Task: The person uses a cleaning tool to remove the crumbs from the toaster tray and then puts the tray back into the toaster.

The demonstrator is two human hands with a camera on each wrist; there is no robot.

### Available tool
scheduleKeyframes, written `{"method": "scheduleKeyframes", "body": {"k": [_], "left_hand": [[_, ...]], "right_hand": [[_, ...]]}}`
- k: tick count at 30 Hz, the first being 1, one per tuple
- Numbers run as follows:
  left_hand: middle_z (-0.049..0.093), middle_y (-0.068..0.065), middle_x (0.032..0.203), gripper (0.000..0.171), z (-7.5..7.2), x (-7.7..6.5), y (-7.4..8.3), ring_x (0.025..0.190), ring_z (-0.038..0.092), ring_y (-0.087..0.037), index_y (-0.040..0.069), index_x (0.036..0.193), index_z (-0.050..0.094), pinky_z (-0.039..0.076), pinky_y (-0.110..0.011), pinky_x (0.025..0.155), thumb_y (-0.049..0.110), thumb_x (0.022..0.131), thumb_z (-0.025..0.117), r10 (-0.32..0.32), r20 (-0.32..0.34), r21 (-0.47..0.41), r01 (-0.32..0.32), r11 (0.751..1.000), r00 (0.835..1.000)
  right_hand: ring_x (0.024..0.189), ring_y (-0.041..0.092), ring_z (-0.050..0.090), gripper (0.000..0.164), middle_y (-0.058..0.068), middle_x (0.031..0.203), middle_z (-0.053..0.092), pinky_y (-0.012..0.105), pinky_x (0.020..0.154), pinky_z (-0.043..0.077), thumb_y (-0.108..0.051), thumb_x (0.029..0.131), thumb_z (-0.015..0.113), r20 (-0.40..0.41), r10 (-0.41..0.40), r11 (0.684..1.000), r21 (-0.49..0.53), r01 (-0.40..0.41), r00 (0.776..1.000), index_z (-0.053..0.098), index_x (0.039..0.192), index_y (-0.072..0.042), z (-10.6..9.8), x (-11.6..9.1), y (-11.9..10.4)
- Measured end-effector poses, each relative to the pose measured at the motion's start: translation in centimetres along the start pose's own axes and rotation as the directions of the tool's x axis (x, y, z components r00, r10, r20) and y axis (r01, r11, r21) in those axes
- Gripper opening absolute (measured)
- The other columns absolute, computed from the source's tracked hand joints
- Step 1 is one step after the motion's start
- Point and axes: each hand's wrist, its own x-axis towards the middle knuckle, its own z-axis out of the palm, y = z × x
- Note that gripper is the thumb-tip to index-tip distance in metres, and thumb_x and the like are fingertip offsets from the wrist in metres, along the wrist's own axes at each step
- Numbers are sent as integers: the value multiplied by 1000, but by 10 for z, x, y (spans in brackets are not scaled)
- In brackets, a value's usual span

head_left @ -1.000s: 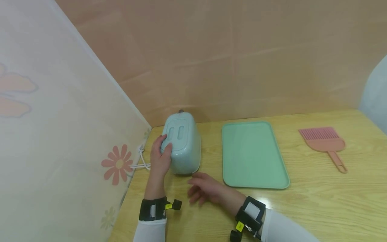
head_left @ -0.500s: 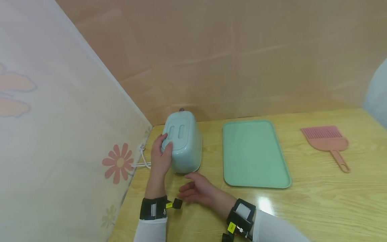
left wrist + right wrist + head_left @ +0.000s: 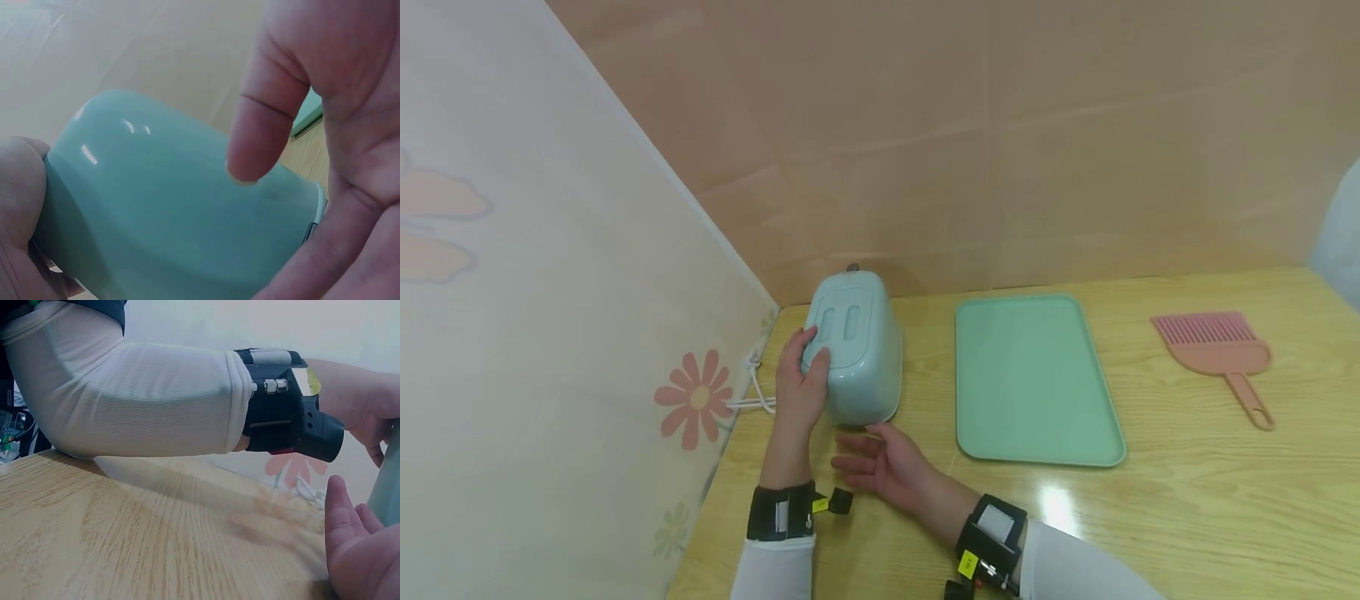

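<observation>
So the pale blue toaster [image 3: 859,358] sits at the left end of the wooden table [image 3: 1187,508], near the flowery wall [image 3: 572,333], white cord [image 3: 751,404] on its left, and its top looks covered so I can't tell what's inside. The flat green tray [image 3: 1037,379] lies to its right, apart from it, with a pink brush [image 3: 1219,357] further right. Left hand [image 3: 801,385] is gripping the toaster's near left edge, thumb on top, fingers curled round the side. Right hand [image 3: 891,468] is loosely spread just by the base at the front, can't tell if it's touching
</observation>
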Motion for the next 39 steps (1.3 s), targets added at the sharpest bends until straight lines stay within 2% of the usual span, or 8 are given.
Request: {"method": "scheduleKeyframes", "body": {"k": [6, 11, 16, 29, 39], "left_hand": [[36, -6, 153, 43, 0, -1, 1, 141, 31, -28, 25, 138, 52, 27, -55, 113, 40, 97, 51, 20, -7, 16, -20, 1000, 1000], [37, -8, 153, 43, 0, 0, 1, 141, 32, -29, 24, 137, 52, 27, -55, 113, 38, 97, 52, 38, -15, 22, -38, 999, 999], [38, -11, 152, 43, 0, 0, 0, 141, 32, -28, 23, 137, 52, 27, -55, 113, 39, 97, 51, 44, -23, 25, -44, 999, 999], [39, -8, 151, 43, 7, 2, 4, 140, 34, -28, 20, 137, 53, 28, -54, 113, 36, 97, 52, 51, -42, 6, -51, 999, 998], [39, -4, 152, 41, 13, 3, 7, 140, 34, -27, 21, 135, 53, 28, -52, 113, 33, 96, 52, 34, -56, -2, -34, 999, 998]], "right_hand": [[121, 38, 56, 66, 17, 155, 32, 51, 95, 49, -28, 98, 41, 10, -8, 1000, 17, 8, 1000, 8, 153, -12, -2, 0, 1], [124, 40, 53, 72, 18, 156, 28, 52, 95, 49, -27, 95, 42, 5, -2, 1000, 19, 2, 1000, 2, 153, -11, -3, 3, 2], [129, 42, 48, 73, 13, 158, 26, 53, 95, 48, -26, 95, 39, -3, 2, 1000, 16, -2, 1000, -1, 154, -14, -4, 4, 1], [123, 39, 54, 73, 10, 157, 30, 44, 86, 53, -26, 93, 43, -20, 3, 1000, 19, -2, 1000, 4, 154, -15, -4, 2, -3], [121, 38, 56, 69, 11, 156, 33, 44, 86, 53, -24, 94, 40, -47, -11, 1000, 9, 12, 999, 5, 153, -18, -3, 0, -5]]}}
